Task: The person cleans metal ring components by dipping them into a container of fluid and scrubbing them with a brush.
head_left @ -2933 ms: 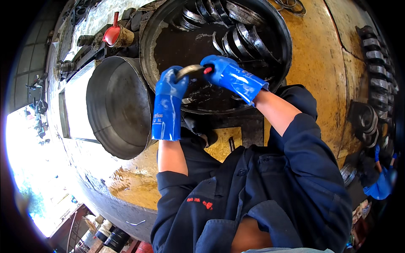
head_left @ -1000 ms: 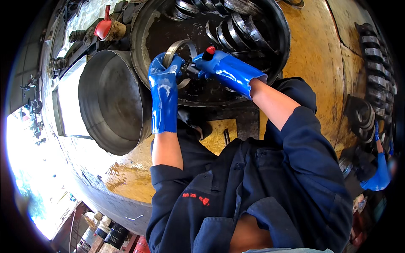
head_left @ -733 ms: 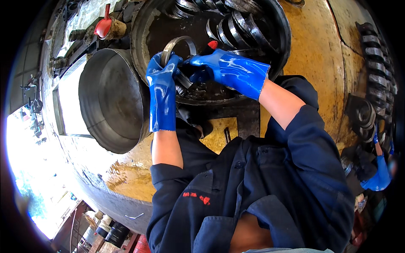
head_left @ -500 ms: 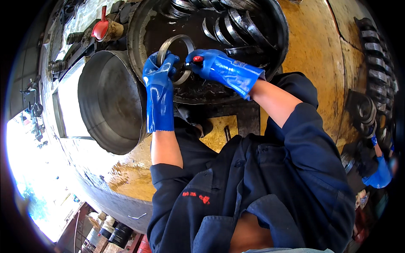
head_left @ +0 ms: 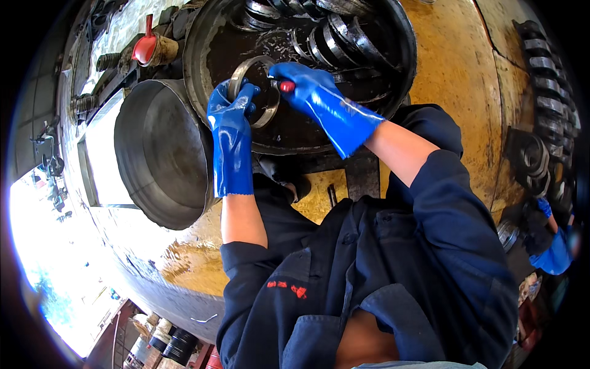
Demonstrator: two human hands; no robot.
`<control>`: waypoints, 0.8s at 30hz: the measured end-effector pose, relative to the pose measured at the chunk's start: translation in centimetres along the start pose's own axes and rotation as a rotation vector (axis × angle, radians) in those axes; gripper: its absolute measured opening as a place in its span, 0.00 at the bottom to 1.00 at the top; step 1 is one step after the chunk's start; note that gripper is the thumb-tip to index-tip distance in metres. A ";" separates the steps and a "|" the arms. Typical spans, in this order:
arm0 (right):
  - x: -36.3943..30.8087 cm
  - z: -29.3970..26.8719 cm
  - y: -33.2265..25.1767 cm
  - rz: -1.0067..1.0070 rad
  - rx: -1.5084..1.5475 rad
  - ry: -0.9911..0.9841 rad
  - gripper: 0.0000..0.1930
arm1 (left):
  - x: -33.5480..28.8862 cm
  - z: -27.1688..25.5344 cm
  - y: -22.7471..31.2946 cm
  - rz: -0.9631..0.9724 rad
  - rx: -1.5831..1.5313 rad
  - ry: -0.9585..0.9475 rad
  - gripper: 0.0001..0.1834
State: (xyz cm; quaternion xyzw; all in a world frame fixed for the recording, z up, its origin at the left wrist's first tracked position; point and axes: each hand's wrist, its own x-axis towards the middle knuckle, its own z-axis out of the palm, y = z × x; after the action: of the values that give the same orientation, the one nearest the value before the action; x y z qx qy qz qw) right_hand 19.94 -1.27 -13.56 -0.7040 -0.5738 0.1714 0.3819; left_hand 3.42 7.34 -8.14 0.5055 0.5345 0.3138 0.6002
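Both of my hands wear long blue rubber gloves over a wide round tub of dark liquid. With my left hand I grip a metal ring by its left side, holding it tilted above the liquid. My right hand is closed around a tool with a red handle, at the right edge of the ring. The tool's working end is hidden behind the glove and ring, so its kind does not show. Several dark, wet, curved metal rings lie in the tub beyond my right hand.
An open metal drum lies left of the tub. Farther left, a red funnel-like scoop rests on a small dirty pail. Rows of metal rings line the far right, where another person's blue sleeve shows. Yellowish, stained floor surrounds the tub.
My right hand has tilted, its fingers shifting slightly up along the ring's right edge and its cuff dropping. My left hand keeps its grip, and the ring has turned a little.
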 end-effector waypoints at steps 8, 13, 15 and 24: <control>0.2 -3.6 -1.7 0.609 0.582 -0.619 0.15 | -0.2 -0.5 -0.1 0.003 -0.018 -0.038 0.12; 2.0 -3.9 -2.6 0.425 0.464 -0.336 0.15 | 0.0 -0.1 -0.2 -0.007 -0.029 -0.014 0.11; 1.1 -2.9 -1.6 -0.027 0.190 0.051 0.18 | 0.0 0.3 -0.2 0.025 -0.022 0.009 0.12; 2.0 -3.7 -2.0 0.600 0.286 -0.405 0.21 | -0.2 0.3 -0.3 0.071 0.086 -0.076 0.13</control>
State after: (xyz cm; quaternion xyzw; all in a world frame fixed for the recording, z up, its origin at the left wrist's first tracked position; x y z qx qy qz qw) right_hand 21.70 -0.60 -9.30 -0.7320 -0.3765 0.4895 0.2879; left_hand 3.64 6.96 -8.34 0.5610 0.5061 0.2921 0.5863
